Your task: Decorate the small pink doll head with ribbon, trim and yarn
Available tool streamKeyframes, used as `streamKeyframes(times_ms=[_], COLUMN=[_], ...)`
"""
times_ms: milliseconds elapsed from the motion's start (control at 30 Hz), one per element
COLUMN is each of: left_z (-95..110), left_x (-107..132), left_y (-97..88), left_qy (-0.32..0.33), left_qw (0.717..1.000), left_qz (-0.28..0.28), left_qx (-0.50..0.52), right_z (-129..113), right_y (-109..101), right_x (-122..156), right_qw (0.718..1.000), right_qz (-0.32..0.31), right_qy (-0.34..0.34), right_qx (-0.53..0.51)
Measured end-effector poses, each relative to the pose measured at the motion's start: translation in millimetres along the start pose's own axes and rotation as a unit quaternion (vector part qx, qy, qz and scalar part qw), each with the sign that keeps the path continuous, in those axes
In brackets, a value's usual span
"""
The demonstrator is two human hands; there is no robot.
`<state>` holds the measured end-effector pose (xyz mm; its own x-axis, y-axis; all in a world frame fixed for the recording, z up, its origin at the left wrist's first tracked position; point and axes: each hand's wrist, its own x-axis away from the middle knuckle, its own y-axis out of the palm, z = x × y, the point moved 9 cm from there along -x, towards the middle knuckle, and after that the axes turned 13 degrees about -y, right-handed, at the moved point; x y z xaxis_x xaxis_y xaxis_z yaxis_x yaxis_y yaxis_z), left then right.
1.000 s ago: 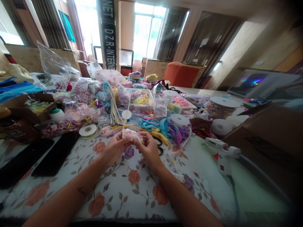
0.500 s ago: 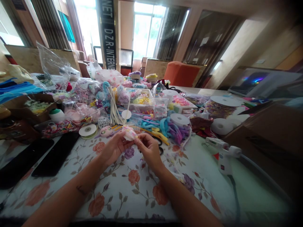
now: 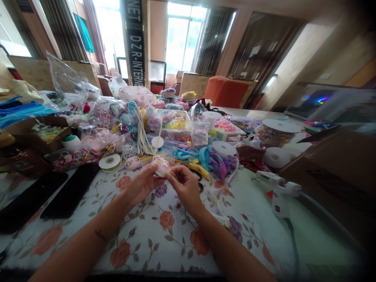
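Fingertips of the left hand (image 3: 141,186) and right hand (image 3: 185,187) pinch a small pastel craft ornament (image 3: 161,166) held above the floral tablecloth (image 3: 152,231), ribbon spool (image 3: 109,161) at ten o'clock. Ornament looks light, soft, easily crushed; best held by its edges.

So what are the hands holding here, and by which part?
The left hand pinches a small pale, pink-flecked craft piece from its left side; the right hand grips its right edge with the fingertips. The exact grip is too small to tell.

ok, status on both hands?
Left hand gripping small pink-white trinket. Right hand pinching at its edge. Glue gun lying to the right, apart from both; floral tablecloth below.
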<state>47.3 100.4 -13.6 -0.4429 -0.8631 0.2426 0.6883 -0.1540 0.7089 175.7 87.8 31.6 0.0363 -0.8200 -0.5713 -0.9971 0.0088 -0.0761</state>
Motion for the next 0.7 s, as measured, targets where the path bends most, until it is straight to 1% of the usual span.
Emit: streamKeyframes(times_ms=[67, 133, 267, 367, 533, 700], left_z=[-0.9, -1.3, -2.0, -1.2, -2.1, -1.9], left_x=[0.0, 0.6, 2.5, 3.4, 3.0, 1.7], left_y=[-0.4, 2.3, 7.4, 10.2, 8.8, 3.5], left_qy=[-0.008, -0.014, -0.021, -0.017, -0.021, -0.018], left_qw=[1.000, 1.000, 0.999, 0.999, 0.999, 1.000], left_qz=[0.001, -0.011, -0.021, -0.023, -0.011, 0.002], left_qx=[0.002, -0.003, -0.027, -0.030, -0.026, -0.007], right_z=[-5.8, -8.5, -8.9, -5.3, 6.9, 12.2], right_y=[-0.1, 0.4, 1.6, 2.1, 6.5, 8.9], right_x=[0.4, 1.6, 3.0, 2.5, 2.8, 2.8], right_qw=[0.999, 0.999, 0.999, 1.000, 0.995, 0.990], right_qz=[-0.003, -0.006, -0.009, -0.007, -0.007, -0.005], right_qy=[-0.023, -0.036, -0.038, -0.014, 0.056, 0.081], right_qx=[0.025, 0.038, 0.033, 0.000, -0.085, -0.117])
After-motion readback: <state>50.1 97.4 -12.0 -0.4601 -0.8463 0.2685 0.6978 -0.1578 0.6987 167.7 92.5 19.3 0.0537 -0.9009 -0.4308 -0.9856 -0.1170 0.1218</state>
